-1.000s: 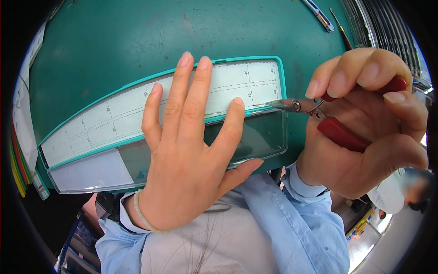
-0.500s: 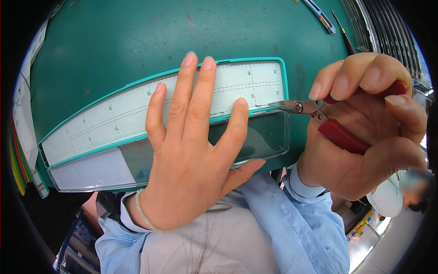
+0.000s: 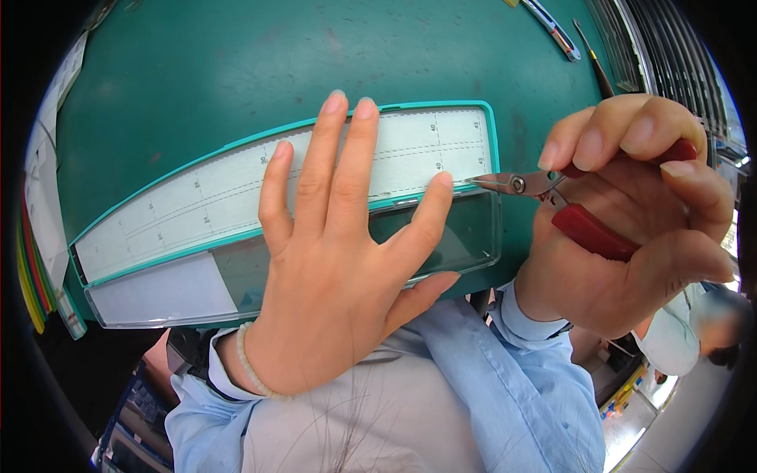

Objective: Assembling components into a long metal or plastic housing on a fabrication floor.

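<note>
My left hand [image 3: 335, 229] lies with its fingers spread over a pale, marked strip [image 3: 402, 154] inside a long, narrow case with a teal rim [image 3: 494, 138]. Its index fingertip presses near the strip's lower edge, close to the right end. In my right hand [image 3: 623, 213] are small pointed pliers with red handles [image 3: 591, 231]. Their metal jaws reach leftward to the lower edge of the strip, just right of my left index finger. Whether anything fine sits between the jaw tips is too small to tell. The case's clear lid [image 3: 473, 229] lies folded toward me, partly under my left hand.
A green mat [image 3: 197, 71] covers the table. A utility knife [image 3: 552, 27] and a slim dark-handled tool [image 3: 597, 67] lie at the far right, beside dark stacked racks [image 3: 670, 55]. Coloured strips [image 3: 35, 276] stand at the left edge. Another person [image 3: 678, 331] is behind on the right.
My left hand has slid slightly right, its index fingertip now nearer the pliers. The plier tips have shifted a little right. The case's left end also appears slightly further right.
</note>
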Demonstrator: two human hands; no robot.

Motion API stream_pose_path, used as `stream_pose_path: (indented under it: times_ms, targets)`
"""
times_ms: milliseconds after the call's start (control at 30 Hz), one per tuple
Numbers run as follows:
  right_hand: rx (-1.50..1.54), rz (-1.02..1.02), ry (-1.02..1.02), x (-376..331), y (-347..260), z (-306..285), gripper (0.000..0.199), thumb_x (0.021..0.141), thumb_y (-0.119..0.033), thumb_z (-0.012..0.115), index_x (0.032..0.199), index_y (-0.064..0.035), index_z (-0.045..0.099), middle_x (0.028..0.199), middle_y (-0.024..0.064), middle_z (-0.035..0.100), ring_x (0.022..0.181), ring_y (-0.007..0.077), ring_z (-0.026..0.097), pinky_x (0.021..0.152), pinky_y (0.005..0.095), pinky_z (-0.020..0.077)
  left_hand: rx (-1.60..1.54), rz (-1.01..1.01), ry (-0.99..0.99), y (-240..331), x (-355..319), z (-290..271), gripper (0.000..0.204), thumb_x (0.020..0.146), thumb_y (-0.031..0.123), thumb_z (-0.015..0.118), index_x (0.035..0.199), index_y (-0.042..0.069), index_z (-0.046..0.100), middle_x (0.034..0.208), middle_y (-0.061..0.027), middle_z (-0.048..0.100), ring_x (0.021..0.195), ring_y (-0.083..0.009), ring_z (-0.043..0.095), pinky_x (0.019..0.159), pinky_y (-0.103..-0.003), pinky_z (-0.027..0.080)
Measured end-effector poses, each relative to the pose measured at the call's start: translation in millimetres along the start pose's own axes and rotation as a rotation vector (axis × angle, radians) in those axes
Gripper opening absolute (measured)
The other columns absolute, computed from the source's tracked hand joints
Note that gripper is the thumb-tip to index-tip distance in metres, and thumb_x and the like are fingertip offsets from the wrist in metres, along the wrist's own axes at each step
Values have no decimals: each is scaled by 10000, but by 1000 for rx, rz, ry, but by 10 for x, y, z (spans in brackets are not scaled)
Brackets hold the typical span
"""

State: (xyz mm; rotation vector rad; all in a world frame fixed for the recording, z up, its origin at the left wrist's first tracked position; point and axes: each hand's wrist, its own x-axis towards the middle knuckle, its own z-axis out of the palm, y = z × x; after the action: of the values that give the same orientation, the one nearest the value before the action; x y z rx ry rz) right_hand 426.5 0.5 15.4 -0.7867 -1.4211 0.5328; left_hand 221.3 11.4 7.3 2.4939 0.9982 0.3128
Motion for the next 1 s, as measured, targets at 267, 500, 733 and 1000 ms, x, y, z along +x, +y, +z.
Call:
stream_pose_path:
  times_ms: [267,500,733,1000]
  targets:
    - [-69,-32,35,-9,-17,17,556,984,-552,275,1127,-90,550,998,192,503,752,252,510,535,355,479,33,-6,-13,-2,-7,6,608,757,445,701,1302,206,577,1470,-283,250,1363,-457,255,1080,-562,160]
    - [-14,-29,15,6,-8,75,560,989,-547,257,1150,-92,543,1024,196,498,772,253,512,547,360,489,-9,13,17,-26,-29,4,680,743,424,730,1328,137,536,1472,-294,253,1366,-466,254,1079,-572,152]
    - [23,-20,20,5,-20,98,556,991,-541,261,1170,-96,542,1052,205,500,784,258,519,564,373,500,-29,18,25,-30,-36,-1,731,714,384,765,1346,119,510,1474,-297,258,1370,-475,252,1077,-579,146]
    - [-61,-29,-22,14,-58,3,555,990,-542,264,1157,-89,538,1042,204,505,790,259,532,566,375,502,-11,21,12,-5,-24,-7,657,733,433,735,1292,132,566,1474,-300,256,1371,-473,250,1081,-574,143]
